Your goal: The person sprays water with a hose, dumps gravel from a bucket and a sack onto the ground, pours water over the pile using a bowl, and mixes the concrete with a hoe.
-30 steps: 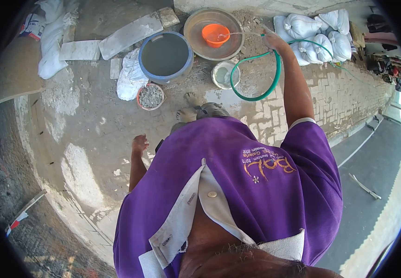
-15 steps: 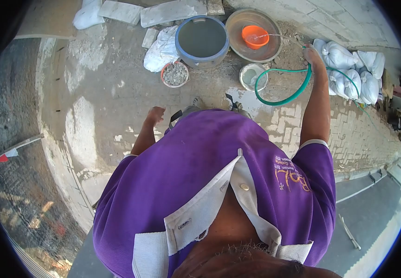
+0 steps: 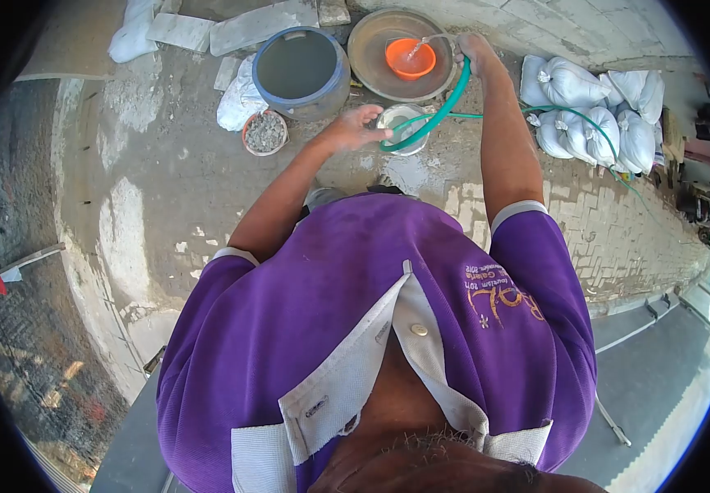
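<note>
My right hand (image 3: 471, 52) is closed around the end of a green hose (image 3: 451, 100). Water streams from that end into an orange bowl (image 3: 412, 75), which sits in a wide, shallow round pan (image 3: 365, 62). The hose loops down toward me and then runs off to the right. My left hand (image 3: 355, 128) is raised, fingers apart, beside the bottom of the loop; whether its fingertips touch the hose I cannot tell. Under the loop stands a pale bucket (image 3: 414, 149) with whitish contents.
A large blue-rimmed tub (image 3: 341, 80) of greyish water stands left of the pan. Near it are a small bucket of gravel (image 3: 265, 133) and a white sack (image 3: 238, 100). Stone slabs (image 3: 263, 25) lie behind. Several filled white sacks (image 3: 572, 82) are piled at the right by the wall.
My right hand has moved left and closer to the bowl with the hose end. My left hand has risen from my side to the hose loop. The loop has narrowed.
</note>
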